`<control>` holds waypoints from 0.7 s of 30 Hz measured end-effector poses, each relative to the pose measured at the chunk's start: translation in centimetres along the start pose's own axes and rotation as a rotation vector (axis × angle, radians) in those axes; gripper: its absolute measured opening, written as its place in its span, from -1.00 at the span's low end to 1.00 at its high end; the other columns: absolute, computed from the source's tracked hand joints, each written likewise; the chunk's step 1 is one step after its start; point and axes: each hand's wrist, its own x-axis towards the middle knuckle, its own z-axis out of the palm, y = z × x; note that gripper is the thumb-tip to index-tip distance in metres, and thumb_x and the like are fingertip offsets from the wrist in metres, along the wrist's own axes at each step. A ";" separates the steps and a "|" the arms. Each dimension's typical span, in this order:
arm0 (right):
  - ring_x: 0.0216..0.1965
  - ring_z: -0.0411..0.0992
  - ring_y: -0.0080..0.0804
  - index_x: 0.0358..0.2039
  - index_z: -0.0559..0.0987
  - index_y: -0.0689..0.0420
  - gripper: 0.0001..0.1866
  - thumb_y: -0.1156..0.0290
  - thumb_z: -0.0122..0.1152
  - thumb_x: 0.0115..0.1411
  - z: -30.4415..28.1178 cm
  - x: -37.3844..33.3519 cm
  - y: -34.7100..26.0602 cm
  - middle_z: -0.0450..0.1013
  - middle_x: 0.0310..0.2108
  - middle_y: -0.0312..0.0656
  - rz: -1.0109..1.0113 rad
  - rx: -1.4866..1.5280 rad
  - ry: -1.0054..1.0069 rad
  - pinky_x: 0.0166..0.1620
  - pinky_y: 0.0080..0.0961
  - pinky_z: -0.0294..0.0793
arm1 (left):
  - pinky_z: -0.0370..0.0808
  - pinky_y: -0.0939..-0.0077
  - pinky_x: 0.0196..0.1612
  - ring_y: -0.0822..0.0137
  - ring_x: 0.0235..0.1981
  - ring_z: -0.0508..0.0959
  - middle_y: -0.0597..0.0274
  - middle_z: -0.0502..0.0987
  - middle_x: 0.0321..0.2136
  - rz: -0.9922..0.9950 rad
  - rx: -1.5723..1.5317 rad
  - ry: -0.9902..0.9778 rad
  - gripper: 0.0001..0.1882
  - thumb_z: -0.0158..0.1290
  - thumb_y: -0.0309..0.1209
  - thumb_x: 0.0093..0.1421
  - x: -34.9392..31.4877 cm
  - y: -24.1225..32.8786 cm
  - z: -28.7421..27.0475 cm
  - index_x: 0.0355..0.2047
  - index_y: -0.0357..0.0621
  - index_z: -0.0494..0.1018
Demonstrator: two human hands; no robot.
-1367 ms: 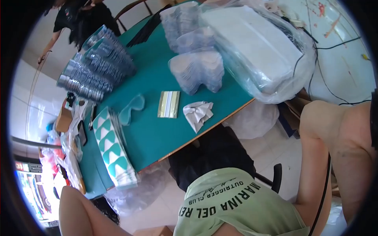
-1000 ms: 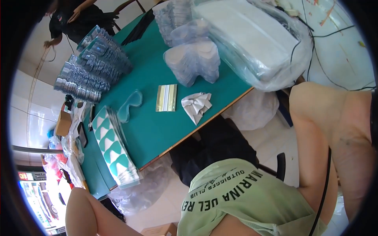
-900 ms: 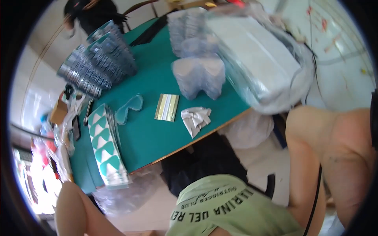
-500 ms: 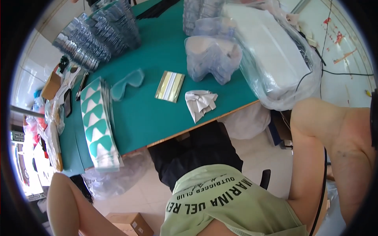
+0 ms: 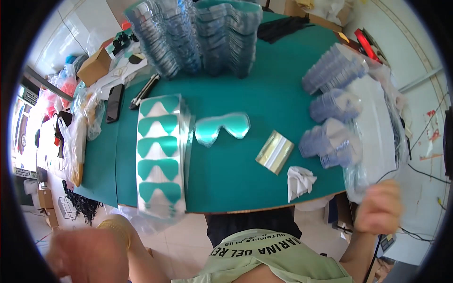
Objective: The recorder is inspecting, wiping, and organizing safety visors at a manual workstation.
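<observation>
A: R hand [image 5: 379, 207]?
B: At the clear plastic bag [image 5: 377, 118] on the green table [image 5: 264, 94] edge, fingers curled; too blurred to tell if it's pinching.
A: L hand [image 5: 87, 254]?
B: Low, off-table, blurred, prob holding nothing. Clear goggle lens [image 5: 222, 128] mid-table.

A clear plastic bag [image 5: 377, 118] of white sheets lay at my desk's [image 5: 283, 70] right edge. A small gold-and-silver foil packet [image 5: 274, 152] sat near the middle. A brown cardboard box [image 5: 94, 68] stood beyond the far-left corner.
</observation>
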 end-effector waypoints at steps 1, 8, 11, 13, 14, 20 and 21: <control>-0.49 0.52 -0.24 -0.27 0.39 -0.01 -0.87 0.31 0.15 0.26 1.7 1.1 -0.3 0.50 -0.30 -0.19 0.153 0.034 -0.165 -0.47 -0.40 0.43 | 0.46 0.36 0.02 0.24 -0.05 0.49 0.22 0.48 0.02 -0.259 0.008 -0.186 -0.62 0.08 -0.44 0.18 -3.0 -2.9 0.4 0.03 -0.08 0.47; -0.44 0.57 -0.44 -0.38 0.65 0.02 -0.91 0.49 0.22 0.12 0.2 6.7 2.7 0.60 -0.30 -0.30 0.373 0.394 -0.331 -0.47 -0.64 0.46 | 0.54 0.33 -0.23 0.10 -0.27 0.58 0.10 0.59 -0.22 -0.846 0.050 -1.024 -0.81 0.18 -0.57 0.08 -11.2 -9.9 9.7 -0.25 -0.21 0.58; -0.40 0.51 -0.53 -0.15 0.67 -0.03 -0.74 0.46 0.01 0.30 -2.5 7.3 3.1 0.56 -0.34 -0.34 0.158 1.034 -0.798 -0.37 -0.68 0.46 | 0.54 0.31 -0.30 0.12 -0.30 0.58 0.12 0.60 -0.25 -0.990 -0.067 -1.073 -0.82 0.16 -0.56 0.10 -12.2 -8.4 11.2 -0.25 -0.21 0.58; -0.25 0.48 -0.53 -0.05 0.67 0.00 -0.63 0.51 -0.12 0.35 -4.0 6.4 1.4 0.55 -0.27 -0.29 -0.031 1.260 -1.000 -0.22 -0.72 0.44 | 0.53 0.30 -0.33 0.12 -0.32 0.57 0.12 0.60 -0.26 -0.973 -0.067 -1.144 -0.83 0.14 -0.55 0.11 -13.0 -7.2 12.1 -0.25 -0.20 0.58; -0.15 0.49 -0.51 -0.07 0.67 0.05 -0.64 0.50 -0.14 0.37 -5.6 5.0 0.5 0.56 -0.16 -0.21 -0.054 1.298 -1.003 -0.13 -0.69 0.44 | 0.54 0.29 -0.31 0.10 -0.33 0.57 0.08 0.60 -0.28 -1.027 -0.084 -1.182 -0.82 0.12 -0.54 0.12 -13.2 -5.8 12.5 -0.24 -0.22 0.58; -0.09 0.50 -0.48 -0.05 0.66 0.07 -0.65 0.49 -0.12 0.37 -9.2 -0.5 -2.7 0.56 -0.10 -0.20 -0.357 1.488 -0.755 -0.11 -0.66 0.46 | 0.56 0.37 -0.22 0.16 -0.27 0.63 0.05 0.61 -0.28 -1.128 -0.229 -1.314 -0.80 0.16 -0.53 0.11 -16.2 4.2 11.6 -0.22 -0.24 0.60; -0.08 0.51 -0.47 -0.04 0.65 0.07 -0.66 0.49 -0.11 0.37 -9.6 -1.5 -2.6 0.56 -0.09 -0.20 -0.427 1.517 -0.711 -0.11 -0.65 0.46 | 0.55 0.37 -0.22 0.17 -0.27 0.63 0.06 0.61 -0.28 -1.154 -0.217 -1.282 -0.80 0.17 -0.53 0.11 -16.6 5.7 11.9 -0.22 -0.24 0.60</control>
